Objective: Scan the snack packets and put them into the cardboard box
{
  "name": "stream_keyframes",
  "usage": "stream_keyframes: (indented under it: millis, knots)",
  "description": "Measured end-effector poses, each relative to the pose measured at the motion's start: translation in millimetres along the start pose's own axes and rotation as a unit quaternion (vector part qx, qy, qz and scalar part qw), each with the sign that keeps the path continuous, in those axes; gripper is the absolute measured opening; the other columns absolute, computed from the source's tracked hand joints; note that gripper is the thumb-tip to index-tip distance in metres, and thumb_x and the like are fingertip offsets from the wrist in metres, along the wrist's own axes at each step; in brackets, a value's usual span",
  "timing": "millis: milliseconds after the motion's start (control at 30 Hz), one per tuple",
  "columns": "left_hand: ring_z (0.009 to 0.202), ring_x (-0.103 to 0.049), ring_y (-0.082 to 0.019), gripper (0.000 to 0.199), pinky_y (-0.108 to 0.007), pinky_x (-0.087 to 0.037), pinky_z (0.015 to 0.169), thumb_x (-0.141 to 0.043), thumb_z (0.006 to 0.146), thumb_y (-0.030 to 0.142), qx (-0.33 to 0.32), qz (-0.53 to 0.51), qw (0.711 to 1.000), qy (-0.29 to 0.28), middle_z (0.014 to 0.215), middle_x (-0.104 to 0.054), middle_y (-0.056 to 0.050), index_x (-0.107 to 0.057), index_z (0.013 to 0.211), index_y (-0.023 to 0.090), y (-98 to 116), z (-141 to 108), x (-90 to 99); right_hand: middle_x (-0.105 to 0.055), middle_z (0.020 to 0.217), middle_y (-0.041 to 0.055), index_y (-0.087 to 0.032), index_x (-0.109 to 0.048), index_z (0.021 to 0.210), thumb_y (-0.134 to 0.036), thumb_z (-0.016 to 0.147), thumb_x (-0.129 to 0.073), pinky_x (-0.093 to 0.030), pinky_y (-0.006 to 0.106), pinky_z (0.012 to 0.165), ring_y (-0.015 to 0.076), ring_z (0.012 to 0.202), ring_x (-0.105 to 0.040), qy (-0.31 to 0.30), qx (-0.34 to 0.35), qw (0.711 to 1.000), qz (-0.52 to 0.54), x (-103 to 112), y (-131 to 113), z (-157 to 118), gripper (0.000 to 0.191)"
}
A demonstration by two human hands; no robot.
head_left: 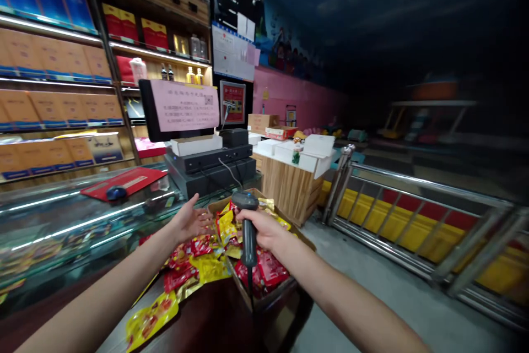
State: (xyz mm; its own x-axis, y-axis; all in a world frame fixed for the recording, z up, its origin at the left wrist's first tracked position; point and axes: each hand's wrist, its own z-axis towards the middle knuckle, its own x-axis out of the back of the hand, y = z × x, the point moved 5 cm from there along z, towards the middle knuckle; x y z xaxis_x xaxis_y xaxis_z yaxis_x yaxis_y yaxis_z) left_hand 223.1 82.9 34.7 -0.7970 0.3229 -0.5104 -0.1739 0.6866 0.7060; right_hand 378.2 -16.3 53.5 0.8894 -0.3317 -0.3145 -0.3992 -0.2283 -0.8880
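Observation:
My right hand (263,227) is wrapped around a dark handheld barcode scanner (249,243), its head pointing away from me and a cable hanging from the base of its handle. Beneath it sits an open cardboard box (301,240) filled with red and yellow snack packets (227,226). To the left, my left hand (192,223) is held open with fingers spread, over or beside more packets; I cannot tell if it touches any. Red packets (181,276) and a yellow packet (152,317) lie on the dark table (215,314) left of the box.
A glass display counter (61,226) runs along the left, bearing a red folder (124,182) and a computer mouse (116,193). Behind stand a monitor (144,110) and black machines (206,160). Metal railings (413,193) border the floor on the right.

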Motion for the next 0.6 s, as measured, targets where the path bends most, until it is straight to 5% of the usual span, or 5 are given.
stream_keyframes:
  millis: [167,333,600]
  knots:
    - [0.096,-0.059,-0.03,0.068,-0.051,-0.048,0.08,-0.047,0.08,0.057,-0.023,-0.016,0.999,0.022,0.112,-0.055,-0.017,-0.037,0.129,0.011,-9,-43,63.3,-0.059,0.065,-0.0012,-0.014,-0.062,0.076,-0.008,0.055,-0.064,-0.049,0.023,0.055,0.0082,0.054,-0.051,-0.075,-0.024,0.997,-0.003,-48,34,-17,0.021]
    - [0.088,-0.061,-0.026,0.062,-0.047,-0.05,0.076,-0.048,0.079,0.057,-0.041,-0.038,0.996,0.074,0.103,-0.059,-0.013,-0.043,0.122,0.012,-32,-89,127.2,-0.06,0.069,0.0002,-0.014,-0.061,0.073,-0.011,0.052,-0.067,-0.05,0.027,0.061,0.0109,0.062,-0.053,-0.124,-0.082,0.989,-0.025,-84,93,-28,0.022]
    - [0.108,-0.055,-0.028,0.065,-0.043,-0.049,0.081,-0.045,0.079,0.061,-0.066,-0.029,0.994,0.087,0.124,-0.053,-0.017,-0.047,0.122,0.012,-75,-138,174.6,-0.058,0.064,-0.0016,-0.015,-0.062,0.074,-0.015,0.054,-0.066,-0.046,0.026,0.06,0.0107,0.06,-0.053,-0.12,-0.144,0.98,-0.066,-92,161,-32,0.02]
